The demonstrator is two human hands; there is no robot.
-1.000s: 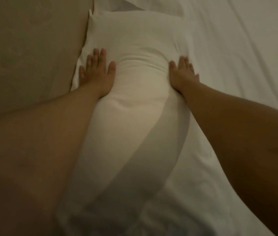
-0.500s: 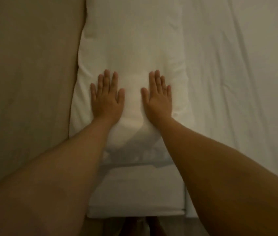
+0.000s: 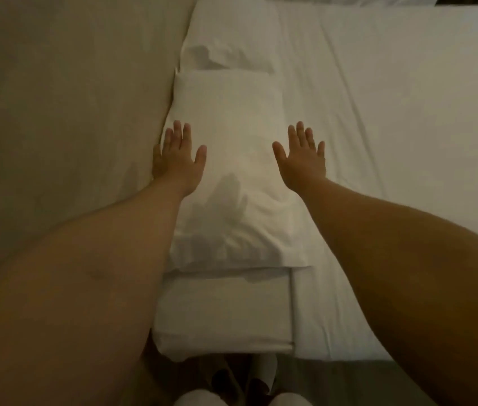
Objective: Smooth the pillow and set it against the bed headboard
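A white pillow [image 3: 231, 136] lies lengthwise on the bed, its left long edge against the beige padded headboard [image 3: 65, 112]. My left hand [image 3: 177, 159] rests flat on the pillow's left edge beside the headboard, fingers spread. My right hand [image 3: 303, 159] lies flat at the pillow's right edge, fingers spread, partly over the white sheet [image 3: 392, 127]. Neither hand grips anything. The pillow's near end is creased and shadowed.
A second white pillow [image 3: 231, 39] lies beyond the first, also along the headboard. The mattress corner [image 3: 226, 317] ends below the pillow's near end. Floor and my feet show at the bottom edge.
My hands have slid apart from the pillow's middle to its two long edges. The view has pulled back, showing the near end of the pillow and the mattress corner.
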